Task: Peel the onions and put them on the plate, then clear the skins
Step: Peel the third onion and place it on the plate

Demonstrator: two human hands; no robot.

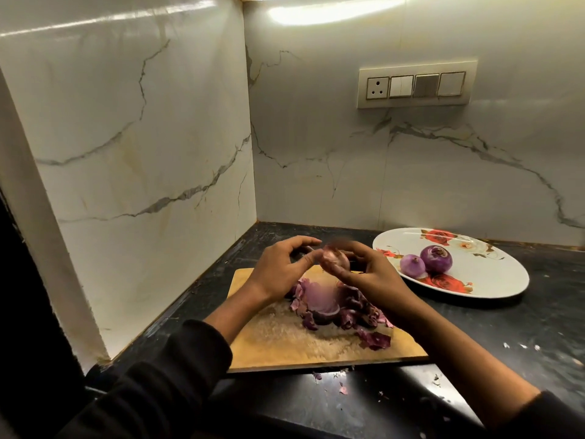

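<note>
Black stone table [538, 312] in a marble-walled corner. At left, a wooden board [285, 343] carries a heap of purple skins [335, 308]. Above it, the left hand [278, 267] has curled fingers, thumb touching an onion [335, 259]. The right hand [373, 274] grips that onion from the other side, held in the air over the board. Further right, a white flowered plate [493, 280] holds two peeled onions [425, 261], touching each other. A switch panel [416, 85] sits on the wall above.
</note>
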